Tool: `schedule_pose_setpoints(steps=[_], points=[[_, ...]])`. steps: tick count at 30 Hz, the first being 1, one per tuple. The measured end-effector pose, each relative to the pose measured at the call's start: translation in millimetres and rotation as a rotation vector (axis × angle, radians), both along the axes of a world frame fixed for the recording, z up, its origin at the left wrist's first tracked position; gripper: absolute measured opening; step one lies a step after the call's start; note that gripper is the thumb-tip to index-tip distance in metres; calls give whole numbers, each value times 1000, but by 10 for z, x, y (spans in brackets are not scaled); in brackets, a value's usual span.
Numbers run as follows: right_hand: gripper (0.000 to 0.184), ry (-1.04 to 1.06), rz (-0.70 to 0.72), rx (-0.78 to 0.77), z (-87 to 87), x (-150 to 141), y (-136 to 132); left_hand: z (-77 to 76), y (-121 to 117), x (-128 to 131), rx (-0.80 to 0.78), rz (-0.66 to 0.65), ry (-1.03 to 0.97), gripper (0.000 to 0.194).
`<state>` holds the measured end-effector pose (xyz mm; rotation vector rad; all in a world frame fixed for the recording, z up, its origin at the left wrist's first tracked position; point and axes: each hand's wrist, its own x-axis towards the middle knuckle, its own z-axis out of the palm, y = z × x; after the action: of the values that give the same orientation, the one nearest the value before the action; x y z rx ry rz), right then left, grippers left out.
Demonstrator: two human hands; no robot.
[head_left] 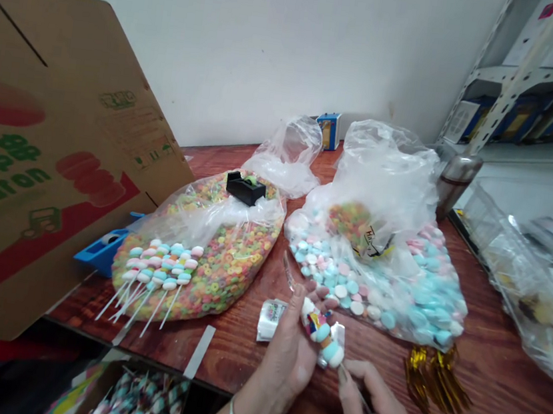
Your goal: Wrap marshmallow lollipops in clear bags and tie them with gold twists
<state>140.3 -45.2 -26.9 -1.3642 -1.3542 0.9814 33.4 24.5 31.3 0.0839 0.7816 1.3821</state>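
A candy skewer (pixel 324 330) of white, blue and orange pieces lies at a slant across the palm of my left hand (pixel 293 337). Part of a clear wrapper with coloured print covers it, and my left fingers curl behind it. At its lower end my right hand (pixel 373 407) pinches the stick between thumb and fingers. Just left of my left hand is a small stack of clear printed bags (pixel 270 320). Gold twist ties (pixel 436 381) lie to the right. More candy skewers (pixel 163 264) rest in rows on a bag of ring-shaped candy (pixel 219 267).
A bag of pastel round candies (pixel 376 300) lies behind my hands. A black tape dispenser (pixel 246 188) sits on the ring candy bag; a blue dispenser (pixel 102 249) stands beside a large cardboard box (pixel 53 139). Below the table edge, a box holds finished-looking wrapped skewers (pixel 141 402).
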Motion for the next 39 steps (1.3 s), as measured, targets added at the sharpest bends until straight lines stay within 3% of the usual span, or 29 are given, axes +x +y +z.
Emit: schedule_pose_setpoints(steps=[5,7,8,10,14,15,17,18,20,24,26,32,36,39], points=[[42,589,242,-545,-25,2,50,-25,56,-94,79,3,2,15],[46,657,316,-639,-44,-1,58,-40,61,-72,86,20,-11,18],[46,618,314,-598,-55,1,58,-43,66,-59,74,30,-19,20],[40,396,235,-375,-84,26,55,-38,81,-40,18,59,-30,26],[11,-313,70,334,-186,163,67,8,113,-43,-130,69,-58,35],[12,-453,54,483,-209,197,74,20,112,-43,-152,65,-65,36],[20,-594,34,663,-227,230,82,34,94,-27,-172,68,-61,37],[19,-595,38,665,-218,224,81,34,79,-11,-169,69,-56,37],[11,-485,67,517,-172,172,63,26,41,31,-160,62,-55,37],[20,-199,50,126,-77,49,8,-9,-16,70,-160,31,-38,35],[21,-133,42,60,-75,47,0,-26,-26,45,-145,27,-17,32],[18,-108,70,87,-50,154,33,-60,-26,-59,-30,-10,30,22],[30,130,160,-105,13,108,24,-39,-24,-76,80,-17,40,22],[38,496,249,-374,-36,61,2,-11,-30,-77,138,-38,-37,22]])
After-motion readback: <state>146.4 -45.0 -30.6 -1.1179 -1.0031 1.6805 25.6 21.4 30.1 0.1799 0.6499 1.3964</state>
